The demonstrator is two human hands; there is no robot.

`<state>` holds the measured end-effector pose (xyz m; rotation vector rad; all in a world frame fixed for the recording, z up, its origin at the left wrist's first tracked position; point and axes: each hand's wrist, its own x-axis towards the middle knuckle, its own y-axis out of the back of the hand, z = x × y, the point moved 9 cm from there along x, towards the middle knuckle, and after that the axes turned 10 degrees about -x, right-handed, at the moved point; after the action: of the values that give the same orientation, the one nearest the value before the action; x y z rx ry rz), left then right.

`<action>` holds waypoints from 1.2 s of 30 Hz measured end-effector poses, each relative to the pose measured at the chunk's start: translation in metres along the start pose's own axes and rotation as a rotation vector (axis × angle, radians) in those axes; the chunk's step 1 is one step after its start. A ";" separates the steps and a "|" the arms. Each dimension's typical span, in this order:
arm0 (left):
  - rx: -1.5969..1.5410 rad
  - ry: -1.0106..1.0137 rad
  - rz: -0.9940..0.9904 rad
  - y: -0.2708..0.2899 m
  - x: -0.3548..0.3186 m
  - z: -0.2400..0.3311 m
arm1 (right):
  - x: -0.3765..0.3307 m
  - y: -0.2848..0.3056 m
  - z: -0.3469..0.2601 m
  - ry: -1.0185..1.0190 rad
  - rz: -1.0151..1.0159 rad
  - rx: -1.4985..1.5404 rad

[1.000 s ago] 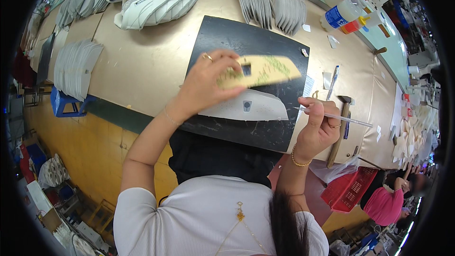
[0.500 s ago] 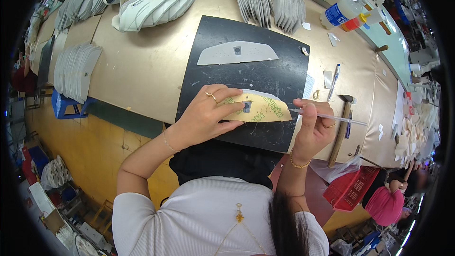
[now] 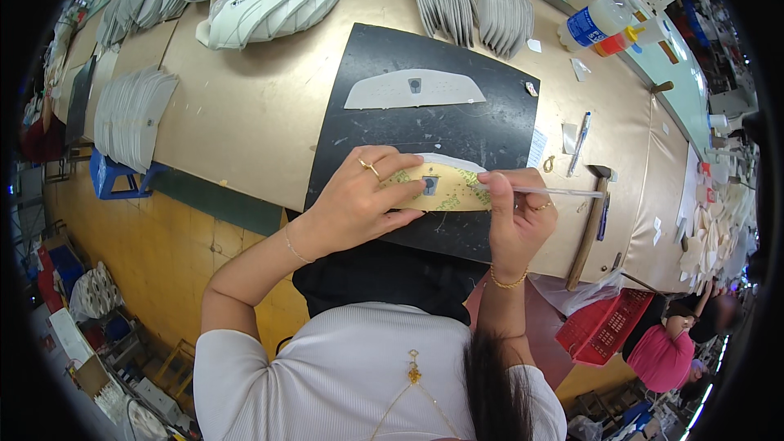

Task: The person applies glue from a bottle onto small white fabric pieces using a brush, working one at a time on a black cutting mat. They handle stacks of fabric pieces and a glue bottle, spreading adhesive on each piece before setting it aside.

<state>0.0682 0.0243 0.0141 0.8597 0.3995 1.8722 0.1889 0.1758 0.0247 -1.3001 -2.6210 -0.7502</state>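
Note:
My left hand (image 3: 347,196) holds down a yellow card template (image 3: 449,194) with green print, its fingers over the template's left part and thumb at the lower edge. A light grey shoe piece (image 3: 457,161) shows from beneath the template's upper edge. In my right hand (image 3: 523,220) is a slim clear marking pen (image 3: 576,192), held between thumb and fingers. Its tip is hidden behind my fingers at the template's right end. Farther up the black mat (image 3: 359,69) lies another grey curved piece (image 3: 445,92) with a small dark patch.
Stacked shoe uppers (image 3: 286,4) and bundled grey pieces (image 3: 437,0) line the far side. Bottles (image 3: 600,20) stand far right. A hammer (image 3: 586,233) and blue pen (image 3: 579,143) lie right of the mat. One grey stack (image 3: 131,122) sits left, above a blue stool (image 3: 114,180).
My right hand and the pen have moved left, onto the template's right end. My left hand stays on the template.

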 end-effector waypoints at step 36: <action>-0.006 -0.055 0.018 0.002 -0.002 -0.001 | 0.014 -0.054 -0.028 0.290 -0.256 -0.331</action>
<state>0.0662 0.0218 0.0139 0.9114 0.3531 1.8610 0.1355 0.1451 0.0337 -0.8385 -2.5212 -1.3488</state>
